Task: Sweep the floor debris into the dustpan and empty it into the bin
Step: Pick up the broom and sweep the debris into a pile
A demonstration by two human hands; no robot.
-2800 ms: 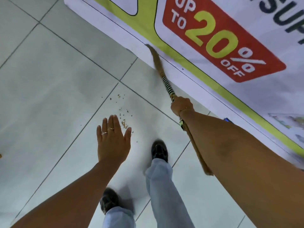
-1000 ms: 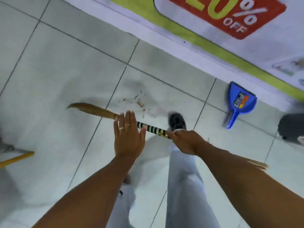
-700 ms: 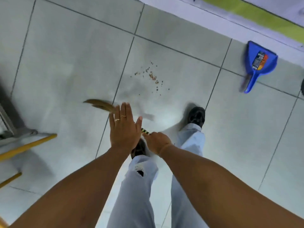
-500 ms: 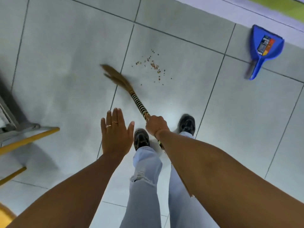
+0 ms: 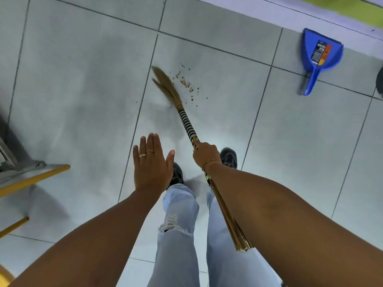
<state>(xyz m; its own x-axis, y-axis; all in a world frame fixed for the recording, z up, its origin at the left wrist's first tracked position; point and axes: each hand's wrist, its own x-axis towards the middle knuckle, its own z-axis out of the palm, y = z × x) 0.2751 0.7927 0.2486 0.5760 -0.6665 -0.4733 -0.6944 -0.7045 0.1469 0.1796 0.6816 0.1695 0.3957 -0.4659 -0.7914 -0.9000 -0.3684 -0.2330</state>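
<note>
My right hand (image 5: 206,155) grips a straw hand broom (image 5: 185,119) by its black-and-white striped binding. The bristle tip touches the floor just left of a scatter of small brown debris (image 5: 187,84) on a pale tile. My left hand (image 5: 152,164) hovers flat with spread fingers, holding nothing, to the left of the broom. A blue dustpan (image 5: 319,56) with a label lies on the floor at the upper right, apart from the debris. A dark round edge (image 5: 380,80) shows at the far right; I cannot tell if it is the bin.
My two legs in light jeans and black shoes (image 5: 229,158) stand just below the debris. A grey and yellow metal frame (image 5: 31,177) sits at the left edge. A banner's white and green border (image 5: 342,9) runs along the top right.
The broom tip has swung right across the tile line and now sits against the debris. The view has shifted slightly, bringing the dustpan a little lower.
</note>
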